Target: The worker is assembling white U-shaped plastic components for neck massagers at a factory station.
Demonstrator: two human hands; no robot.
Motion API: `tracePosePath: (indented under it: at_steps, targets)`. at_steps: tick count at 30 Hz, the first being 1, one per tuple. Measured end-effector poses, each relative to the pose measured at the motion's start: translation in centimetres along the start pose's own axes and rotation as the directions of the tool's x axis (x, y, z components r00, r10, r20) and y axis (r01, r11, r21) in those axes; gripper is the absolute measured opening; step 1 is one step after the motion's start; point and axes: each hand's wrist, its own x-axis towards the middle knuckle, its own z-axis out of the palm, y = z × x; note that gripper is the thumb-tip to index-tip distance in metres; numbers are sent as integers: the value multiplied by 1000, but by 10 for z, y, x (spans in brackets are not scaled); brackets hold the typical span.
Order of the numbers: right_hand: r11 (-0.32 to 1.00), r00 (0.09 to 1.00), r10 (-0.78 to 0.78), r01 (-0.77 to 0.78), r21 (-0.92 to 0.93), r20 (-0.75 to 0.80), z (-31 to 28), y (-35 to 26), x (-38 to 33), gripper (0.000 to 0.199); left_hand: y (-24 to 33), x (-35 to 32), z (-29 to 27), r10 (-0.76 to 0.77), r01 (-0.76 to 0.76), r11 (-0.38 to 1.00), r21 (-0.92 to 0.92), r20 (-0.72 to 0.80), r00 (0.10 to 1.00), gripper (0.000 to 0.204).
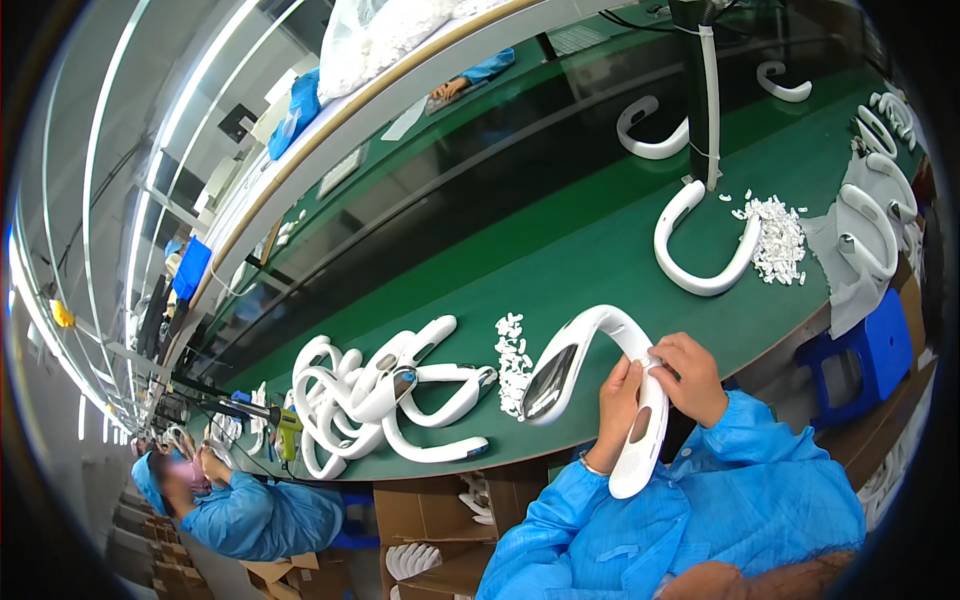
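A white U-shaped neck fan (605,320) is held in front of my chest at the table's near edge. One end has a glossy dark panel, and the other has a slot and tiny holes. My left hand (616,408) is closed around the band near the slotted end. My right hand (692,378) is closed too, its thumb and fingertips pinching the same band just above the left hand. Whether a tiny part sits under those fingertips is too small to tell. Left of the fan lies a strip of small white plastic pieces (513,365).
Several neck fans lie heaped (370,400) at left; another (705,285) rests beside a pile of white pieces (778,240). A dark post (697,100) stands behind. More fans lie on grey cloth (840,250) above a blue stool (860,345). A co-worker (250,510) sits left, near a green power screwdriver (287,430).
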Motion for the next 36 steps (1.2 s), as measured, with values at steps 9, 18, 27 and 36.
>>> tracePosePath:
  at_steps: [9,18,27,36]
  targets:
    - [900,976,213,-212,380,39,18,8,-8,24,15,-11,9,101,-100,995,30,-71,992,33]
    - [995,985,-69,57,84,160,9,11,-4,9,0,-2,-2,-62,65,990,-127,25,998,35]
    - [991,976,-134,133,17,172,5,6,0,18,-1,0,-1,-75,72,990,-119,-18,997,41]
    - [704,861,345,-501,503,374,11,23,-13,26,-7,-7,15,191,-193,978,77,35,981,48]
